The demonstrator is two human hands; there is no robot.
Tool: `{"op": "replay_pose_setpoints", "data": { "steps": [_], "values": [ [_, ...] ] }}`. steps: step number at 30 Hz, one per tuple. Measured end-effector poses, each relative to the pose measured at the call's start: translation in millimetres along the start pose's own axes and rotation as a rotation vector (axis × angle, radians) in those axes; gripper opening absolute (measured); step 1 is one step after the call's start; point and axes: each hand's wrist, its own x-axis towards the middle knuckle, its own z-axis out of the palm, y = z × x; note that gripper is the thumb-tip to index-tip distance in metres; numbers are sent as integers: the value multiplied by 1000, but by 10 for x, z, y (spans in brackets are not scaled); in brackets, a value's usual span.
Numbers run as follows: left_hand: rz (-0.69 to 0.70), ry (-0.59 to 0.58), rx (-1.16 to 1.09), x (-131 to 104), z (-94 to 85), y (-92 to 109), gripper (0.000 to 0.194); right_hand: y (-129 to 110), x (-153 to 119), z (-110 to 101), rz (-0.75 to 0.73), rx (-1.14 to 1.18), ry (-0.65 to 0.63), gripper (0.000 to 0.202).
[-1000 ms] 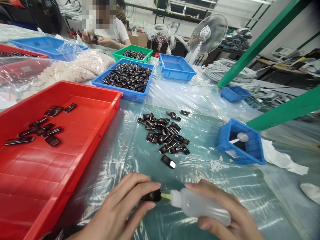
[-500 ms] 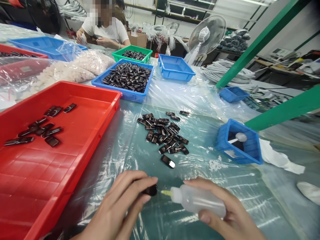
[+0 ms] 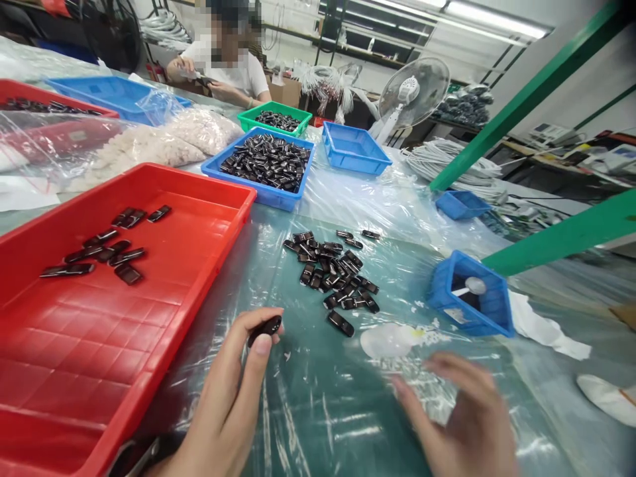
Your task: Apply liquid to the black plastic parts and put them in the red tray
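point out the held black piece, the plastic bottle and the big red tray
Held black piece (image 3: pixel 269 326), head view: on its uncovered end.
Plastic bottle (image 3: pixel 383 342), head view: on its whitish body, blurred.
Big red tray (image 3: pixel 104 344), head view: on its bare floor.

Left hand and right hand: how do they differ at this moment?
The left hand pinches a black piece; the right hand is open and appears empty. The left hand is nearer the red tray, the right hand nearer the pale bottle. The left hand looks sharper, the right hand blurred. Both are bare.
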Motion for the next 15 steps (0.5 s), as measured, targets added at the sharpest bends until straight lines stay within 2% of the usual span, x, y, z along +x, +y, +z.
{"op": "replay_pose_setpoints", "data": {
  "steps": [2, 5, 8, 10, 12, 15],
  "values": [
    [9, -62, -15, -18, -7, -49, 23, -167, -15, 61, -131, 38, -169, 28],
    [27, -156, -36, -56, -7, -104, 23, -392, 68, 287, -393, 26, -459, 30],
    [61, -173, -45, -79, -9, -118, 22, -493, 185, 551, -427, 54, -528, 24],
    [138, -219, -42, -75, -16, -117, 23, -498, 225, 669, -408, 89, -550, 25],
    [210, -266, -34, -61, -25, -122, 25, -486, 238, 718, -355, 141, -571, 26],
    [274, -293, -8, -46, -32, -139, 28, -483, 269, 661, -222, 261, -587, 23]
  ]
}}
